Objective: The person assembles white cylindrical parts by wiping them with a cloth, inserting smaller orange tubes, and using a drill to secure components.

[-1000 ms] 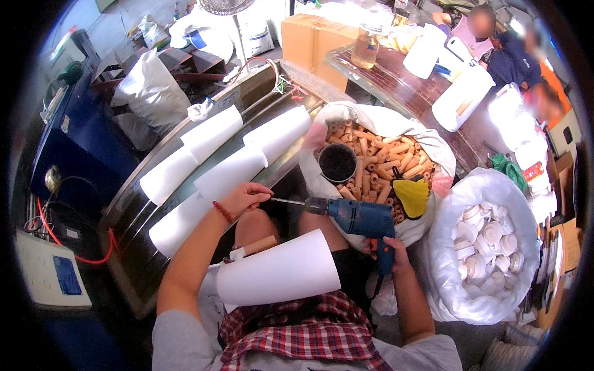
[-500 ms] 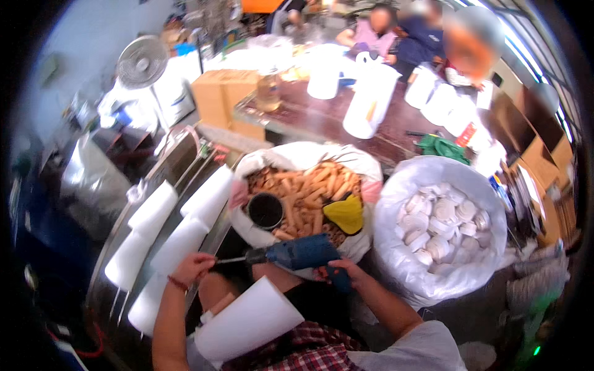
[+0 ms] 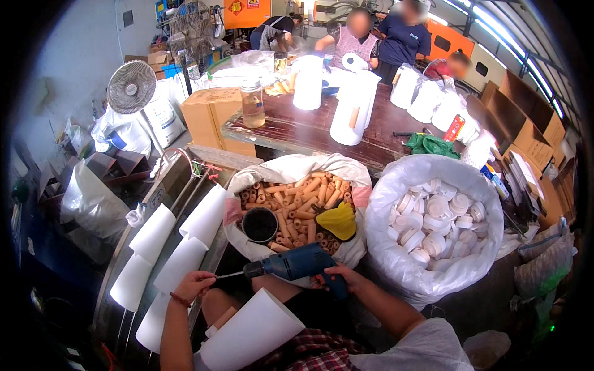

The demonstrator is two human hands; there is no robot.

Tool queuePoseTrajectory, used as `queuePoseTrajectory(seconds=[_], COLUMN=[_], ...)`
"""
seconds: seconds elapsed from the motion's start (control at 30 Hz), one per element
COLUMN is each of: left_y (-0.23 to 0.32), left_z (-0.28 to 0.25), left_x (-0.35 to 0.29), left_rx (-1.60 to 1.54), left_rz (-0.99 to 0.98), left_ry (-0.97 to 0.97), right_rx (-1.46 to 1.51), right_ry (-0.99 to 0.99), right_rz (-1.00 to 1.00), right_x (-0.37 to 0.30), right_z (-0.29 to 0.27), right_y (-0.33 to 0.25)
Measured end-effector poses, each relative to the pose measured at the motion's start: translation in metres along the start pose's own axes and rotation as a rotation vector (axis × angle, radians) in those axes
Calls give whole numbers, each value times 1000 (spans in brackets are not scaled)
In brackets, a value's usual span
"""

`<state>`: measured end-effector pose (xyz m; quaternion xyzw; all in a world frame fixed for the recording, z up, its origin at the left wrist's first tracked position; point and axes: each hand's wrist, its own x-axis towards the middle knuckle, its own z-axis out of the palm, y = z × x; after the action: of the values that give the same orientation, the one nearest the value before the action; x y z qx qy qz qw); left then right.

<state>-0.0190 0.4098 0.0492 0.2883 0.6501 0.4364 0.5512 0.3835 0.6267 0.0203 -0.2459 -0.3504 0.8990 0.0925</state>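
- A fan [image 3: 131,86] stands at far left, above grey bags [image 3: 93,201].
- White paper rolls [image 3: 179,247] lie in two rows on a metal rack [image 3: 162,185] at the person's left.
- The left hand [image 3: 195,285] is closed in a narrow pinch about the tip of the drill's bit [image 3: 230,274], just above the nearest rolls.
- Another roll [image 3: 250,334] rests across the person's lap, its brown core [image 3: 221,318] showing at the upper end.
- The blue drill [image 3: 294,266] lies level between the hands, bit pointing left, just in front of the tube sack.
- The right hand [image 3: 343,278] is wrapped round the drill's grip.
- A white sack [image 3: 297,168] behind the drill holds brown cardboard tubes [image 3: 303,191], a black cup [image 3: 260,224] and a yellow cloth [image 3: 337,221].
- To its right, touching it, a clear bag [image 3: 396,260] is full of white caps [image 3: 436,222].
- Behind both runs a dark wooden desk [image 3: 297,133] with tall white rolls [image 3: 349,108] and a jar [image 3: 252,102]; other people stand at its far side.
- Cardboard boxes [image 3: 526,123] are stacked at far right.
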Motion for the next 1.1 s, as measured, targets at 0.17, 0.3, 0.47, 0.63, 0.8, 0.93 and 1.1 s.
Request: queuePoseTrajectory(seconds=[0.17, 0.3, 0.47, 0.63, 0.8, 0.93, 1.1], left_y=[1, 2, -6, -12, -29, -43, -15], left_z=[2, 4, 15, 32, 51, 63, 76], left_x=[4, -1, 0, -72, -120, -134, -151], left_rx=[50, 115, 315, 820, 890, 877, 674], left_rz=[20, 40, 113, 115, 40, 241, 199], left_ry=[18, 35, 243, 275, 126, 210, 326], right_rx=[-36, -55, -43, -40, -102, -13, 21], right_ry=[36, 45, 41, 96, 116, 66, 20], right_rz=[18, 43, 22, 39, 19, 29, 95], right_x=[-1, 0, 5, 1, 3, 9, 9], right_z=[-1, 1, -9, -6, 0, -16, -33], right_y=[-2, -5, 2, 5, 0, 0, -1])
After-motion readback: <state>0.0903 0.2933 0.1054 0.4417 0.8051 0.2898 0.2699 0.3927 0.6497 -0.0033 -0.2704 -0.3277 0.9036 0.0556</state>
